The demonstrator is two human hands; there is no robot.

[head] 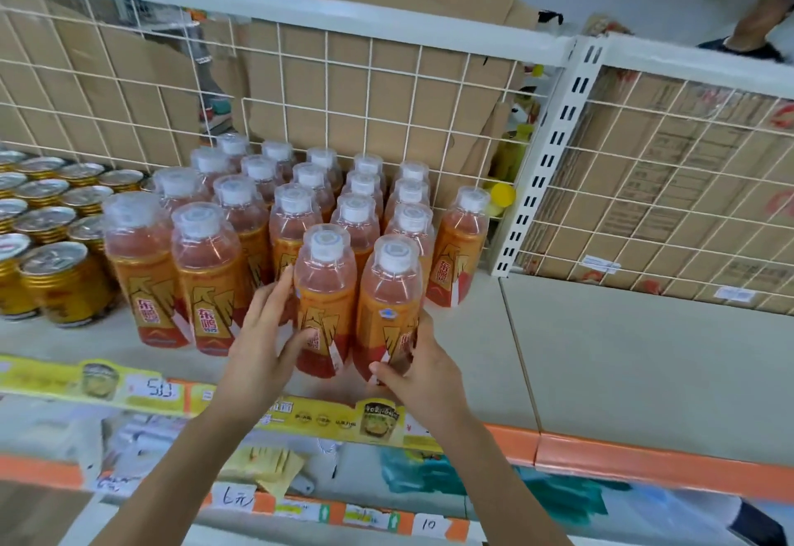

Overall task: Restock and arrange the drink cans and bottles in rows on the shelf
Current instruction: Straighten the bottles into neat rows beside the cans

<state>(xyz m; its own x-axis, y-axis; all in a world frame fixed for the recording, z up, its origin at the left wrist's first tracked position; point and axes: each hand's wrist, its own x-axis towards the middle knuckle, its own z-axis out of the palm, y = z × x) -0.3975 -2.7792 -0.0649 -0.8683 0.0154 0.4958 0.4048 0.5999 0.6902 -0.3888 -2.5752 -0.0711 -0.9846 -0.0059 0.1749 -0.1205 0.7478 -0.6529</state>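
Several orange drink bottles with clear caps stand in rows on the grey shelf point(601, 356). My left hand point(262, 331) holds the front bottle point(326, 288) of one row, fingers up its left side and thumb across its label. Right beside it, a second front bottle point(389, 300) is gripped low down by my right hand point(416, 365). One bottle point(459, 245) stands alone at the right end, near the back. Gold cans point(64, 283) fill the shelf's left part in rows.
A white wire grid point(326, 86) backs the shelf, with cardboard boxes behind it. A slotted white upright point(545, 159) divides the shelf bays. Yellow price strips point(142, 386) run along the front edge. Packaged goods lie on the lower shelf point(429, 477).
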